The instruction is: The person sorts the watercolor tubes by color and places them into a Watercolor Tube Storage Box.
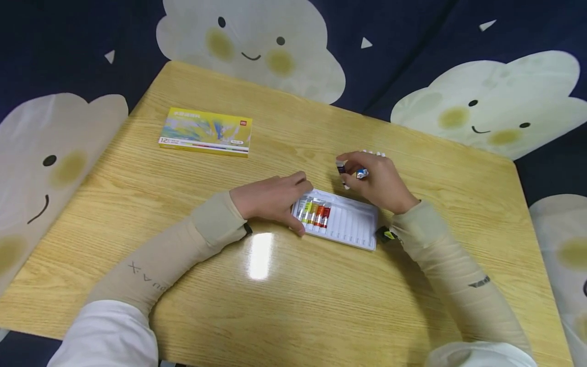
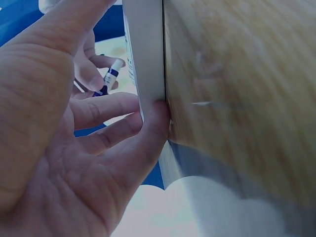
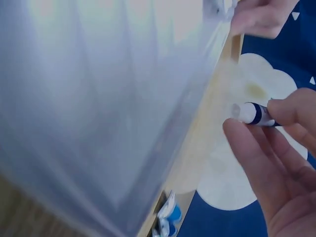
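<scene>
A white plastic tray lies on the table, with several paint tubes in yellow to red shades in its left slots. My left hand grips the tray's left end, its fingers and thumb around the edge. Beyond the tray's right part, my right hand pinches a small paint tube with a white cap and a dark blue band. The tube is held above the table, apart from the tray. Behind the right hand, white caps of other tubes peek out, mostly hidden.
A yellow paint box lies flat at the back left of the wooden table. Blue-marked tubes lie past the tray's edge in the right wrist view. A dark cloth with cloud faces hangs around the table.
</scene>
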`<state>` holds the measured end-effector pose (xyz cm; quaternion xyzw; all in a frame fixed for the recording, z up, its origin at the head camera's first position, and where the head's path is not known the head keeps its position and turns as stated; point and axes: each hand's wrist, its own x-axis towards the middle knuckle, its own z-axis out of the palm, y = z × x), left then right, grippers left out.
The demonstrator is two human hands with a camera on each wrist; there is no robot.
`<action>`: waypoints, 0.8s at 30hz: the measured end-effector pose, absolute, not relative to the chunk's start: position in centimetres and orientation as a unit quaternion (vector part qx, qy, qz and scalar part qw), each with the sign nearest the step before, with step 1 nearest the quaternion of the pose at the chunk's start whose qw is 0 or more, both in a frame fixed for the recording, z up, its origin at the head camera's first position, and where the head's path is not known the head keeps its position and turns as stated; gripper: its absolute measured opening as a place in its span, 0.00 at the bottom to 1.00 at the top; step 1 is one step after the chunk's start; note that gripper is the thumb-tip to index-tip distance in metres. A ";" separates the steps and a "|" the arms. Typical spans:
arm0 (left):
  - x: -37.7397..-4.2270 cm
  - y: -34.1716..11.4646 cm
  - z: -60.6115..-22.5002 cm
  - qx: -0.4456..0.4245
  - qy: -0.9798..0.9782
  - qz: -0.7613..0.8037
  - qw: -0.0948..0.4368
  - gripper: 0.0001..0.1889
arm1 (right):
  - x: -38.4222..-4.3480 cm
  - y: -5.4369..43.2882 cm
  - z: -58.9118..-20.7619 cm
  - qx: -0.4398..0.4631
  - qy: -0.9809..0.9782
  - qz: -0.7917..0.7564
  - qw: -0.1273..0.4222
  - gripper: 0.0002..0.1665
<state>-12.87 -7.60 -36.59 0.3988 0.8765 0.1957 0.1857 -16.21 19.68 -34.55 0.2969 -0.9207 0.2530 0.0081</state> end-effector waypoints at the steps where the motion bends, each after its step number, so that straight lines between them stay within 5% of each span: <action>1: -12.9 -7.6 -36.6 0.398 0.877 0.196 0.186 0.50 | -16.0 19.6 -34.5 0.298 -0.919 0.259 0.009 0.22; 24: -12.9 -7.4 -36.6 0.399 0.880 0.189 0.177 0.48 | -11.9 19.1 -35.1 0.183 -0.901 0.392 -0.034 0.22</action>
